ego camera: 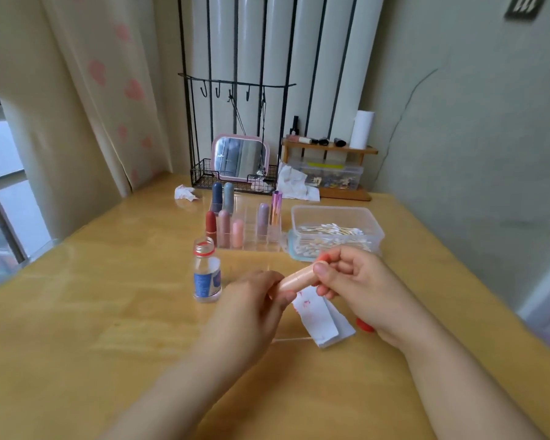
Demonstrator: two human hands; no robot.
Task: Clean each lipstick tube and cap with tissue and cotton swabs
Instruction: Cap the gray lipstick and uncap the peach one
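Observation:
A peach lipstick tube [296, 278] is held level above the table between both hands. My left hand [254, 300] grips its near end. My right hand [350, 281] pinches its far end, where a red tip shows by the fingers. Below the hands lies a folded white tissue [319, 319] with red smears, and a cotton swab [291, 339] lies beside it. A red piece [364, 325] sits on the table, partly hidden under my right wrist.
A small open bottle [207, 271] stands left of my hands. Behind it a clear organiser [251, 230] holds several lipsticks. A plastic box of cotton swabs [334, 231] sits right of it. Crumpled tissues [185, 192], a mirror [240, 157] and a wooden shelf [329, 150] stand at the back.

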